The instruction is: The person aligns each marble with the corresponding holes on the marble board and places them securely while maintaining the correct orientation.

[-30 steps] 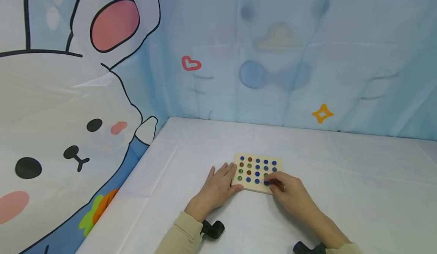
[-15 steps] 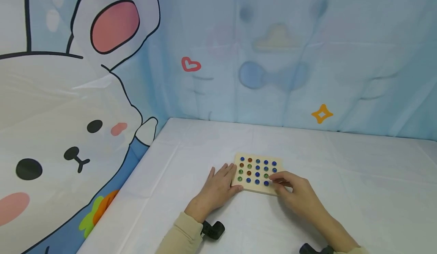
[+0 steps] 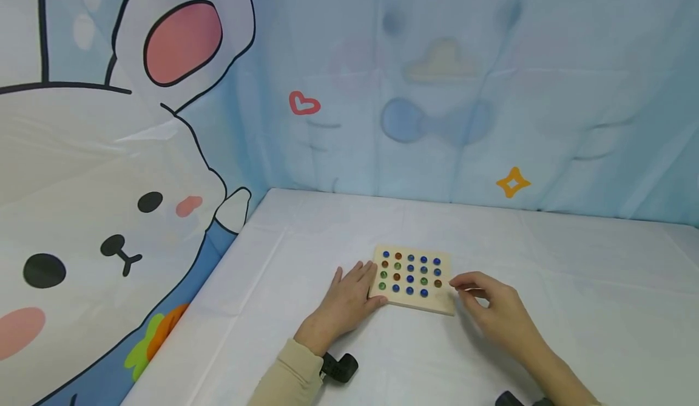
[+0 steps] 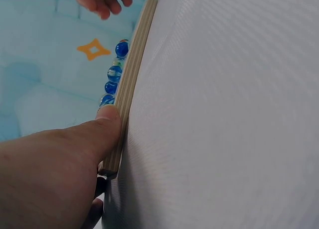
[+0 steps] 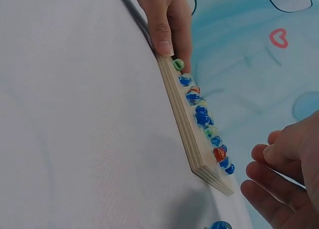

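A pale plywood board (image 3: 445,303) lies on the white cloth with rows of glass marbles (image 3: 410,278) in blue, green and amber. My left hand (image 3: 344,300) holds its near left corner, thumb (image 4: 107,122) on the near edge and fingers along the left side. Just off the right edge hovers my right hand (image 3: 497,306), fingers loosely bent, thumb and forefinger close together. No marble shows between them. In the right wrist view, the right hand (image 5: 284,174) is apart from the board (image 5: 179,109). The near right corner of the board has no marble on it.
One blue marble (image 5: 221,225) appears at the bottom of the right wrist view, off the board; the head view does not show it. White cloth (image 3: 601,297) covers the table. A printed blue curtain (image 3: 349,151) hangs behind, with a bunny print (image 3: 164,157) on the left.
My right hand has drawn back rightward from the near row, off the board's right edge. A blue marble and an amber one it covered now show fully. The left hand stays put.
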`<state>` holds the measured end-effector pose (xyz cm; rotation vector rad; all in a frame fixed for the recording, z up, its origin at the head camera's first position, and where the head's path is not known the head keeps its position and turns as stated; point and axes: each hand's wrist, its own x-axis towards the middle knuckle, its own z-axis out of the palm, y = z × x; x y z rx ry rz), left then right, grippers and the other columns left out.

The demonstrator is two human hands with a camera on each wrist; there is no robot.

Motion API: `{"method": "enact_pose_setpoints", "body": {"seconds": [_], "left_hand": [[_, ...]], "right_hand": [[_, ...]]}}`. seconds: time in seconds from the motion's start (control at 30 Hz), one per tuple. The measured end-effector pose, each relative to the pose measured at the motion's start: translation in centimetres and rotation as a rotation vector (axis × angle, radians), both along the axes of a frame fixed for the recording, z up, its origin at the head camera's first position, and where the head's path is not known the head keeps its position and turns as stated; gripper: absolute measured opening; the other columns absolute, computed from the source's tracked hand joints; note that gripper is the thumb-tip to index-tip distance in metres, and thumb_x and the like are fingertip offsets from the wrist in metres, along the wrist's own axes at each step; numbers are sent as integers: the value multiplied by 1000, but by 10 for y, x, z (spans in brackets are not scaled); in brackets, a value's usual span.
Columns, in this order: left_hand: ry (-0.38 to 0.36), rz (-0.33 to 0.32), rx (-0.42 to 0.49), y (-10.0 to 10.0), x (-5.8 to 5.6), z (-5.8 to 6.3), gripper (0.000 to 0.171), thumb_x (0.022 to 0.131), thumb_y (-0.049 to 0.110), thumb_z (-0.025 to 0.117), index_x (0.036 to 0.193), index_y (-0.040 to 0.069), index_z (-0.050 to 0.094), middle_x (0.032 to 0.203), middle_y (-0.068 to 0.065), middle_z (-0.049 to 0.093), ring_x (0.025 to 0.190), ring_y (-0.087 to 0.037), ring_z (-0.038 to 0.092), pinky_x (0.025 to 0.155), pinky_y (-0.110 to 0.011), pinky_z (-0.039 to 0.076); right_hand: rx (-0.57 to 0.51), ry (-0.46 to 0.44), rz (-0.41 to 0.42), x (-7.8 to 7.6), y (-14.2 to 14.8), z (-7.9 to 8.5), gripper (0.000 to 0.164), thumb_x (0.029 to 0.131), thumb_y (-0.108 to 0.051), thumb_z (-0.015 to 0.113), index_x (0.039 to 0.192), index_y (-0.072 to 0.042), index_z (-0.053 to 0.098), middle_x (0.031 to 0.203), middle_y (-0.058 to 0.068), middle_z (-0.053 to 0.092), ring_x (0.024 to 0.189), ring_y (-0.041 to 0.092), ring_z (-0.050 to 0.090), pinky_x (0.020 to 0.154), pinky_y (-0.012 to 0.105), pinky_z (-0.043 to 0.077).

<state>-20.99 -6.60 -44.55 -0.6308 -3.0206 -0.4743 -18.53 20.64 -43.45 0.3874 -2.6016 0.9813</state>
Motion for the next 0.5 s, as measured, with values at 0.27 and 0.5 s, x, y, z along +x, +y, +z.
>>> {"method": "enact_pose_setpoints", "body": {"seconds": [0.27, 0.5], "left_hand": [[-2, 1, 1, 0, 0, -1, 71, 99, 47, 54, 155, 9, 32, 160, -6, 37, 150, -25, 32, 121, -57, 25], [-3, 2, 10, 0, 0, 0, 71, 99, 46, 55, 155, 8, 33, 160, -7, 37, 150, -25, 32, 120, -58, 25]], "right_hand": [[14, -43, -44, 4, 10, 3, 21, 90, 0, 64, 106, -13, 69, 106, 1, 73, 95, 13, 68, 83, 36, 60], [16, -34, -72, 7, 18, 1, 22, 89, 0, 66, 104, -16, 70, 102, -2, 73, 89, -7, 60, 77, 14, 54]]}}
